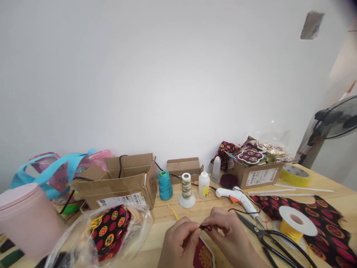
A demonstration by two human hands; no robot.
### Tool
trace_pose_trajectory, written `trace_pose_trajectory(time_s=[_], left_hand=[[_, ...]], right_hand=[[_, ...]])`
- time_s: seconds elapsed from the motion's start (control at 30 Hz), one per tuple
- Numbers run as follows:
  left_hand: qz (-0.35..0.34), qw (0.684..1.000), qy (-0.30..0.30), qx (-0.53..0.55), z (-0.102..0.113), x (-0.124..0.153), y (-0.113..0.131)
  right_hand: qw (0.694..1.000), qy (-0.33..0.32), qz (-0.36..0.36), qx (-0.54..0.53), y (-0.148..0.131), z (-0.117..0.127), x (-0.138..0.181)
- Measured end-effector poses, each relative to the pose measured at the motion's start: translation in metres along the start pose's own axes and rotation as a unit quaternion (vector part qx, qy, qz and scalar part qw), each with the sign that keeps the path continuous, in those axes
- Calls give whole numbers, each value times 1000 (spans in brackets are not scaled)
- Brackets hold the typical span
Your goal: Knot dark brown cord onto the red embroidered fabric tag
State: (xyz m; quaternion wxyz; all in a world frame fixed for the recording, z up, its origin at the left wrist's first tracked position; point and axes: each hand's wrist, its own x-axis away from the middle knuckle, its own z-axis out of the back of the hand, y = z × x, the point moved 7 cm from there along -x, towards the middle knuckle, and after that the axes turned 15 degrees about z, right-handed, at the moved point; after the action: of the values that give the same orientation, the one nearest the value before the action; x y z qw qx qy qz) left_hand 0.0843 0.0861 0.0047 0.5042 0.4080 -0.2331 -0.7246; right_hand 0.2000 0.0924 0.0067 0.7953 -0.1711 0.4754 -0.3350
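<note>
Both hands meet low in the middle of the head view, above the table. My left hand (178, 242) pinches a dark cord between thumb and forefinger. My right hand (227, 232) grips the same dark red cord (206, 227), which forms a small loop between the fingertips. Below the cord shows a dark red piece with a gold pattern and pale edge (204, 256); the left hand hides part of it, and I cannot tell whether it is tied to the cord. Black-handled scissors (260, 232) lie just right of my right hand.
A glue gun (241, 199), glue bottle (204, 186), thread cones (166, 188) and a yellow ribbon spool (297, 221) stand around the hands. Cardboard boxes (117, 193) line the wall. At left are a plastic bag (139, 227) with patterned fabric and a pink bin (28, 219).
</note>
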Motion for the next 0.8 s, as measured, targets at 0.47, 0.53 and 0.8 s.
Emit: trace_pose_trajectory(time_s=[0.47,0.53,0.8], left_hand=[[23,992,-35,-120,-7,0,-2],[8,992,-59,-107,-10,2,0],[64,996,-52,32,-9,-2,-8]], right_hand=[[940,-107,200,254,-28,-13,7],[967,-80,149,190,-24,-2,2],[1000,15,-7,-14,-2,11,-4]])
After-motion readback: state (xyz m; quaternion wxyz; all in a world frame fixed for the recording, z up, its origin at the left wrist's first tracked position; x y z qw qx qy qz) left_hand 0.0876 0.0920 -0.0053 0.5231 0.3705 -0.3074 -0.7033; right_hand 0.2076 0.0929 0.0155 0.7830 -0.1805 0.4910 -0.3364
